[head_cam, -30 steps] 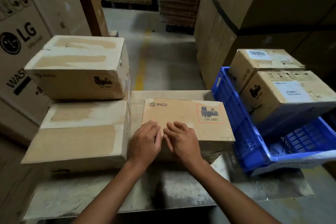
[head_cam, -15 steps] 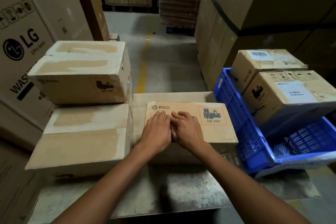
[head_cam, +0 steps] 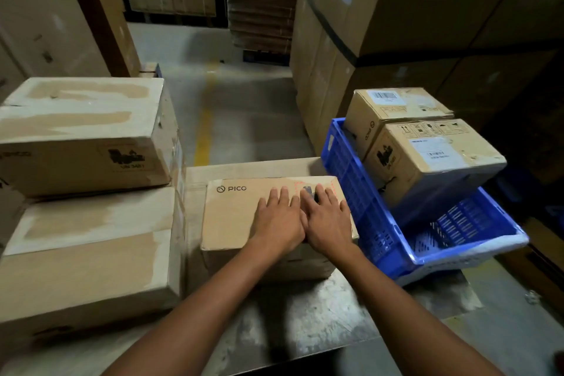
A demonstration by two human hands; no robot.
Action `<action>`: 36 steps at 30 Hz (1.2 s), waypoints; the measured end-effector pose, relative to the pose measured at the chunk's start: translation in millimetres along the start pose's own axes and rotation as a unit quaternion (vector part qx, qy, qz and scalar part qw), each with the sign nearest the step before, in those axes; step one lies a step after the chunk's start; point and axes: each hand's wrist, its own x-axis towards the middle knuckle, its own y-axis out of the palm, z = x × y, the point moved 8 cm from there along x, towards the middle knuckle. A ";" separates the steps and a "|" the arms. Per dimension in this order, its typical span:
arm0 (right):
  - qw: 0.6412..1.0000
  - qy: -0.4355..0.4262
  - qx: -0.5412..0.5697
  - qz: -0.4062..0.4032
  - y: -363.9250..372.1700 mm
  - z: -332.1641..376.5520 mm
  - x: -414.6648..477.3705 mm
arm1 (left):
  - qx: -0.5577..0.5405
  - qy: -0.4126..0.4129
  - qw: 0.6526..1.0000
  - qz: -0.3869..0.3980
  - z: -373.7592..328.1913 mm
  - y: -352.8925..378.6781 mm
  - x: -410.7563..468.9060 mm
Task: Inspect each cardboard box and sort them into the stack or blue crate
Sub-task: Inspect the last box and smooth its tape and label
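Note:
A brown PICO cardboard box point(head_cam: 235, 217) lies flat in the middle of the metal table point(head_cam: 290, 323). My left hand point(head_cam: 279, 221) and my right hand point(head_cam: 328, 223) rest side by side, palms down with straight fingers, on the right half of its top face, covering the red UN label. To the left stands a stack of two boxes, the upper box point(head_cam: 82, 134) on the lower box point(head_cam: 88, 256). On the right a blue crate point(head_cam: 360, 192) sits tilted and holds two boxes, a nearer one point(head_cam: 427, 162) and a farther one point(head_cam: 393, 110).
Another flat cardboard box point(head_cam: 253, 166) lies under and behind the PICO box. Tall cartons point(head_cam: 396, 24) rise behind the crate on the right and large cartons point(head_cam: 45, 15) on the left. A concrete aisle with a yellow line point(head_cam: 204, 131) runs ahead.
Both hands have slid forward and to the right across the box top, from its near edge to its right half, and their fingers have straightened. The view has moved closer.

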 end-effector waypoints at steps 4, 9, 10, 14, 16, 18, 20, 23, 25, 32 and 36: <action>1.000 -0.005 0.004 -0.014 -8.1 3.9 -12.0 | -0.008 0.015 1.000 -0.004 5.7 0.3 -10.0; 0.995 -0.023 0.041 -0.092 7.0 3.9 -43.7 | -0.013 0.023 0.999 -0.042 22.2 6.6 -41.8; 0.993 -0.024 0.046 -0.103 9.9 2.1 -46.5 | -0.006 0.024 0.999 -0.047 22.6 9.0 -46.6; 0.994 -0.034 0.044 -0.090 2.2 1.6 -40.9 | -0.015 0.024 0.998 -0.049 24.7 6.5 -39.6; 0.996 -0.010 0.047 -0.069 -2.8 -3.7 -36.8 | -0.026 0.016 0.998 -0.052 30.1 2.4 -37.0; 0.997 0.045 0.051 -0.049 -5.3 -12.8 -35.4 | -0.031 -0.038 0.997 -0.067 51.0 -0.8 -39.5; 0.992 0.102 0.069 -0.039 -0.8 -24.8 -37.7 | -0.043 -0.121 0.988 -0.084 81.4 -2.6 -45.1; 0.968 0.177 0.164 -0.071 2.4 -42.8 -42.2 | -0.127 -0.226 0.962 -0.088 118.5 -1.3 -56.5; 0.944 0.189 0.246 -0.116 -1.1 -49.1 -44.4 | -0.215 -0.266 0.935 -0.093 132.3 1.3 -59.7; 0.910 0.172 0.322 -0.194 -55.9 -52.1 -35.5 | -0.330 -0.265 0.892 -0.158 131.6 -2.9 -59.3; 0.925 0.100 0.265 -0.253 -107.9 -32.4 -16.5 | -0.421 -0.255 0.846 -0.203 120.5 14.1 -67.2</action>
